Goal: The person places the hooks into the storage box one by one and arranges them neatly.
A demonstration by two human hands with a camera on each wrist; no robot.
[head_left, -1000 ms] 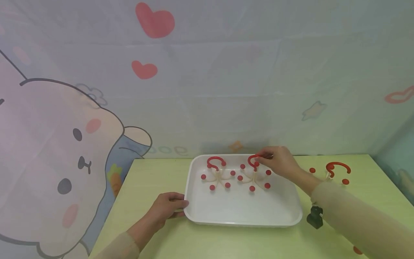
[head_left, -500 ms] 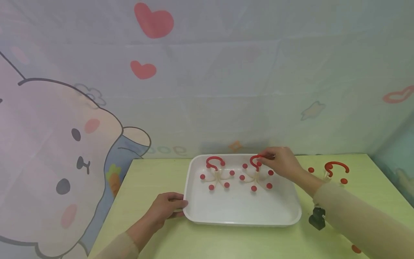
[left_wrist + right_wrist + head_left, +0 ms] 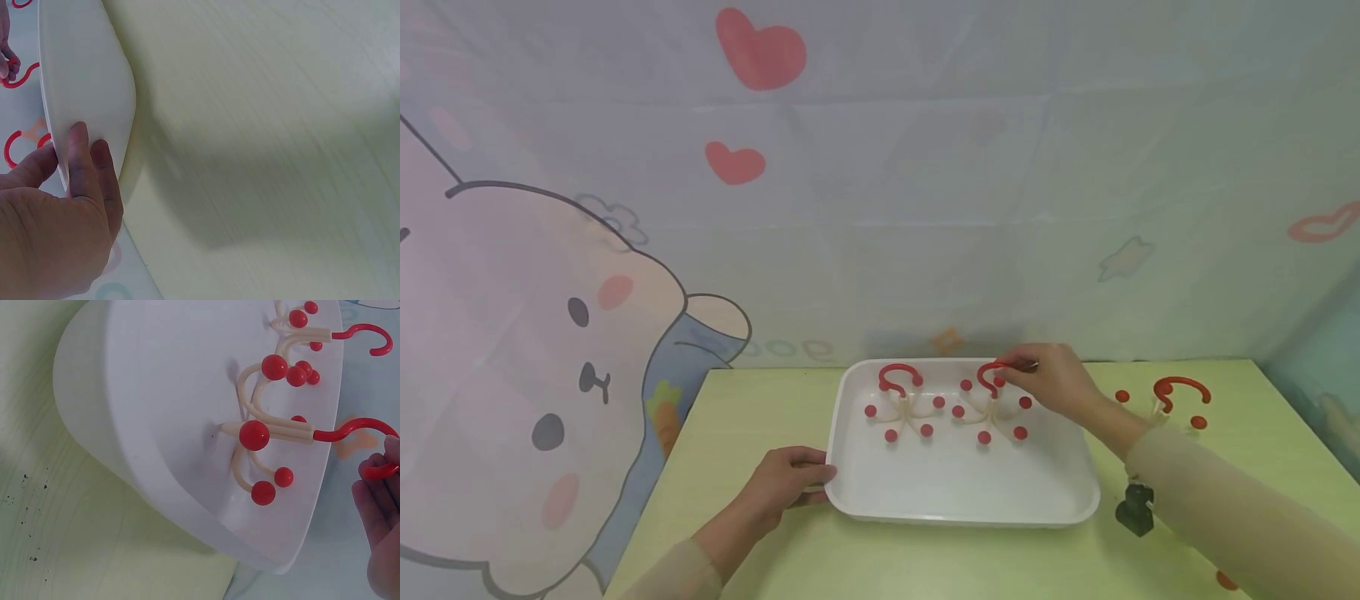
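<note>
A white tray (image 3: 962, 492) stands on the table. Two rotating hook hangers sit upright in its back half, each with a red top hook and several cream curved arms ending in red balls. My right hand (image 3: 1051, 380) pinches the red top hook of the right-hand hanger (image 3: 297, 431), whose cream stem points down at the tray floor. Beside it to the left is the other hanger (image 3: 905, 407), untouched. My left hand (image 3: 784, 483) grips the tray's left side; in the left wrist view the thumb is at the rim and the fingers (image 3: 84, 162) lie against the outer wall.
Another hanger with a red hook (image 3: 1187, 385) stands on the light green table (image 3: 760, 408), right of the tray, partly hidden by my right sleeve (image 3: 1232, 508). A red ball (image 3: 1227, 580) shows below that sleeve. A printed cloth (image 3: 925, 208) hangs behind the table.
The right-hand hanger shifted slightly right, then slightly back left, with my right hand still pinching its hook. The left hand and the tray have stayed put.
</note>
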